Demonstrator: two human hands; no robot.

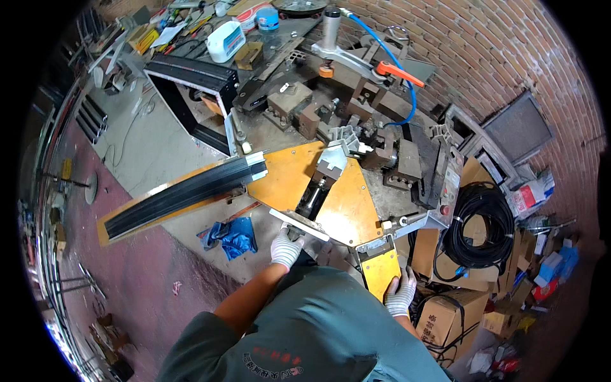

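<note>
My left hand [286,250], in a striped knit glove, is closed just below the pale metal bar [299,224] at the near edge of the machine. What its fingers hold is hidden. My right hand [401,294], gloved alike, curls round the outer edge of a narrow yellow support arm [380,270], thumb toward its face. Ahead stands a corner machine with two yellow table plates [349,207]. Between them, a silvery metal profile piece [335,154] sits by the dark clamp blocks [289,102]. On the left arm lies a long black ribbed profile [184,191].
A black rectangular frame [191,105] stands left of the clamps. A blue crumpled bag [230,237] lies below the black profile. At right, a coil of black hose [478,216] rests on cardboard boxes [445,318]. A blue air hose [388,51] arches near an orange-red lever [400,73].
</note>
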